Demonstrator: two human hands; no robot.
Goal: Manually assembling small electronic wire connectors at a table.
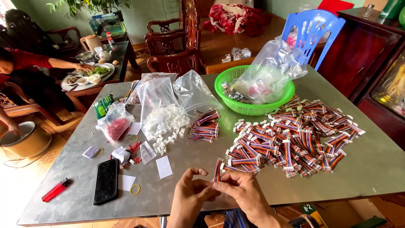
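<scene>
Grey metal table (pixel 346 169) fills the view, with a black phone (pixel 105 181) well left of the fingers. Both the left hand (pixel 190 198) and the right hand (pixel 242 192) pinch one striped ribbon-cable bundle (pixel 218 169) between thumb and fingertips, and a heap of like cables (pixel 291 137) lies just beyond them.

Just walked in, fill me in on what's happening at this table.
A person's left hand and right hand together pinch one small multicoloured wire bundle at the near edge of the metal table. A big pile of similar bundles lies to the right, a bag of white connectors to the left, a green basket behind.
</scene>
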